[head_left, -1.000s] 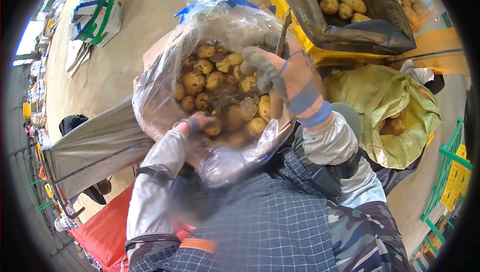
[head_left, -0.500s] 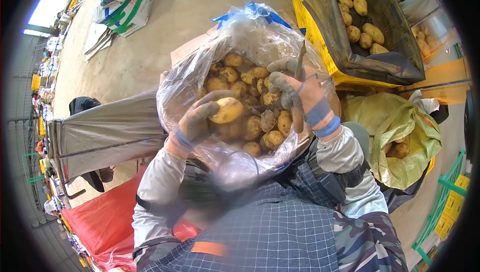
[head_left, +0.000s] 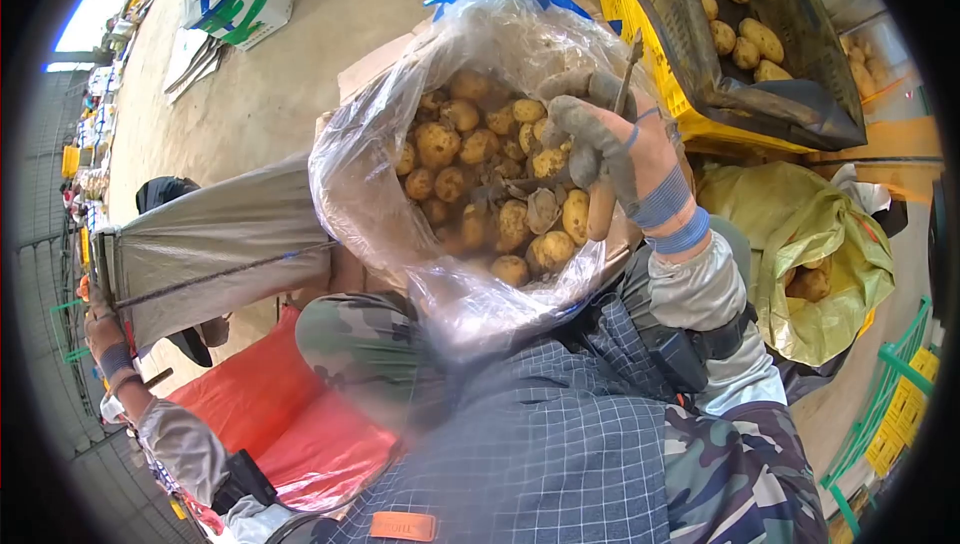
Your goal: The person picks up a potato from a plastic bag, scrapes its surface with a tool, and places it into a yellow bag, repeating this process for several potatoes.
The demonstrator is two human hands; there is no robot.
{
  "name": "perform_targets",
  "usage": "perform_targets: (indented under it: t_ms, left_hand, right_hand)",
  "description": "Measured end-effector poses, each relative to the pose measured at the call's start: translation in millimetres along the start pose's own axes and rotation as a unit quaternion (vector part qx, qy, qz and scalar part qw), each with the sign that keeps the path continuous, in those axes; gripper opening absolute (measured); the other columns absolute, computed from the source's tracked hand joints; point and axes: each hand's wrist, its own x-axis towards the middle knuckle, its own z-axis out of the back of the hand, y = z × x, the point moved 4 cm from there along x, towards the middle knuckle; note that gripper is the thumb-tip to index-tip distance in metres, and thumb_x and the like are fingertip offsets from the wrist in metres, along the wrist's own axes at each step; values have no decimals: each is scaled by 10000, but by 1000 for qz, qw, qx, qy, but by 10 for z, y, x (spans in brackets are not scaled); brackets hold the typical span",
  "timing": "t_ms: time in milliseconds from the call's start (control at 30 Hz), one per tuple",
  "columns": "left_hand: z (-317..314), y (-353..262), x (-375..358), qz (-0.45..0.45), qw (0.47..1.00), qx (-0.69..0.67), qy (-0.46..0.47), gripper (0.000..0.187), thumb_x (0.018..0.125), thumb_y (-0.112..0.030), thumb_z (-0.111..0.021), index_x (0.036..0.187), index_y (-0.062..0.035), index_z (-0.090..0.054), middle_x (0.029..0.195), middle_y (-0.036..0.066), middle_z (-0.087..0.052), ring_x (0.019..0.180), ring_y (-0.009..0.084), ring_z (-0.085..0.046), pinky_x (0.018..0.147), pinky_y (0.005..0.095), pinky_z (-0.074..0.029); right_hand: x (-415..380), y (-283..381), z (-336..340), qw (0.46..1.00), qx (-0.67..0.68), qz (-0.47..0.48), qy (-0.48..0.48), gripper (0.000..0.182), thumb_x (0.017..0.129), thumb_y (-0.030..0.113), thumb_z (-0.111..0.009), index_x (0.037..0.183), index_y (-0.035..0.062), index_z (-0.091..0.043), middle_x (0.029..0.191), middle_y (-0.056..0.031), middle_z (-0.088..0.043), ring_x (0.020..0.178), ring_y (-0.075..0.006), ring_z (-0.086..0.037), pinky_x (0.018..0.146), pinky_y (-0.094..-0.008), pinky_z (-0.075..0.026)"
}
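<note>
My right hand [head_left: 605, 149], in a grey-coated glove, is closed round a knife [head_left: 601, 209]. Its wooden handle points down and its narrow dark blade rises above the fingers. Below that hand lies a clear plastic bag [head_left: 350, 194], wide open and full of soil-marked potatoes [head_left: 478, 147]. A dark, shrivelled clump [head_left: 543, 210] rests among them. Far to the left, my left hand [head_left: 103, 329] is stretched out to the outer end of a grey sheet-covered container [head_left: 220, 244], beside its metal frame. Its fingers are small and partly hidden, so what they hold cannot be made out.
A black-lined yellow crate [head_left: 680, 64] with potatoes stands at upper right. Below it sits a yellow-green sack [head_left: 740, 234] holding potatoes. Red sheeting [head_left: 270, 414] covers the ground at lower left. A white-and-green box [head_left: 265, 9] stands at upper left beside flat cardboard [head_left: 190, 64].
My left hand has left the bag, where it held a potato, and swung far left; that potato is no longer visible. My right hand stays over the bag with the knife.
</note>
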Motion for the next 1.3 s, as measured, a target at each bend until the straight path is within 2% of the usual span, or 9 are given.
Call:
perform_targets:
  t_ms: [133, 333, 500, 633, 733, 933, 1100, 1200, 1300]
  left_hand:
    - [1349, -2010, -1193, -306, 888, -204, -277, 641, 861, -124, -733, 1454, -43, -502, 1388, 201, -592, 1249, 362, -593, 1035, 418, -484]
    - [278, -4519, -2534, -465, 751, -383, 270, 422, 884, -283, -703, 1292, -194, -641, 1220, 147, -675, 1087, 253, -671, 922, 391, -537]
    - [-362, -5559, -3208, -601, 691, 11, 400, 718, 863, -404, -672, 1480, -107, -457, 1544, 128, -439, 1410, 282, -440, 1148, 387, -382]
    - [-1106, -5939, -2901, -547, 822, 25, 157, 740, 839, -340, -677, 1485, -64, -442, 1552, 182, -424, 1427, 304, -428, 1147, 390, -390]
    - [-1001, -5813, -2710, -482, 860, -57, 155, 765, 827, -351, -690, 1487, -57, -441, 1511, 209, -471, 1395, 328, -470, 1132, 416, -413]
    - [-1118, -6096, -2255, -536, 739, 104, 395, 982, 781, -515, -702, 1578, -139, -270, 1547, 182, -426, 1395, 379, -452, 1169, 462, -366]
    - [-1245, -5984, -2401, -575, 751, 22, 323, 803, 817, -410, -724, 1484, -61, -443, 1509, 223, -456, 1433, 359, -400, 1179, 450, -355]
    - [-977, -5804, -2366, -535, 762, -55, 360, 768, 792, -324, -770, 1442, -46, -470, 1464, 208, -505, 1384, 342, -465, 1145, 426, -401]
    - [-289, -5334, -2263, -474, 636, -353, 496, 917, 697, -366, -836, 1444, -4, -445, 1416, 182, -542, 1341, 290, -512, 1103, 388, -434]
  right_hand:
    - [-28, 14, 11, 1000, 23, 10, 14, 238, 921, 188, -722, 1108, 41, -712, 897, -31, -712, 747, -77, -661, 579, -214, -510]
    - [-46, 47, 95, 999, -29, 1, -29, 246, 912, 185, -717, 1096, 22, -707, 890, -42, -710, 779, -106, -667, 628, -252, -532]
    - [-18, 113, 163, 999, 10, -40, -21, 274, 900, 157, -705, 1120, -3, -670, 886, -67, -706, 782, -135, -670, 700, -280, -543]
    - [42, 25, 207, 1000, 1, -18, -8, 286, 885, 173, -713, 1103, -6, -665, 892, -104, -718, 784, -170, -683, 721, -311, -544]
    - [84, 25, 228, 999, -42, -10, -6, 295, 873, 183, -723, 1093, -5, -668, 901, -136, -724, 789, -214, -693, 750, -336, -543]
    - [152, 26, 144, 1000, -23, -7, -5, 280, 864, 188, -740, 1076, 14, -687, 940, -166, -719, 848, -272, -700, 794, -367, -541]
    - [192, -181, 72, 994, -76, 71, -34, 274, 861, 195, -748, 1066, 21, -695, 956, -166, -717, 905, -289, -697, 829, -381, -537]
    - [228, -147, 68, 994, -97, 52, -20, 274, 860, 203, -751, 1059, 23, -697, 975, -166, -717, 913, -295, -695, 845, -382, -534]
    - [226, -156, 11, 997, -79, -15, 8, 294, 863, 221, -751, 1070, 21, -694, 1005, -169, -718, 927, -300, -699, 860, -379, -532]
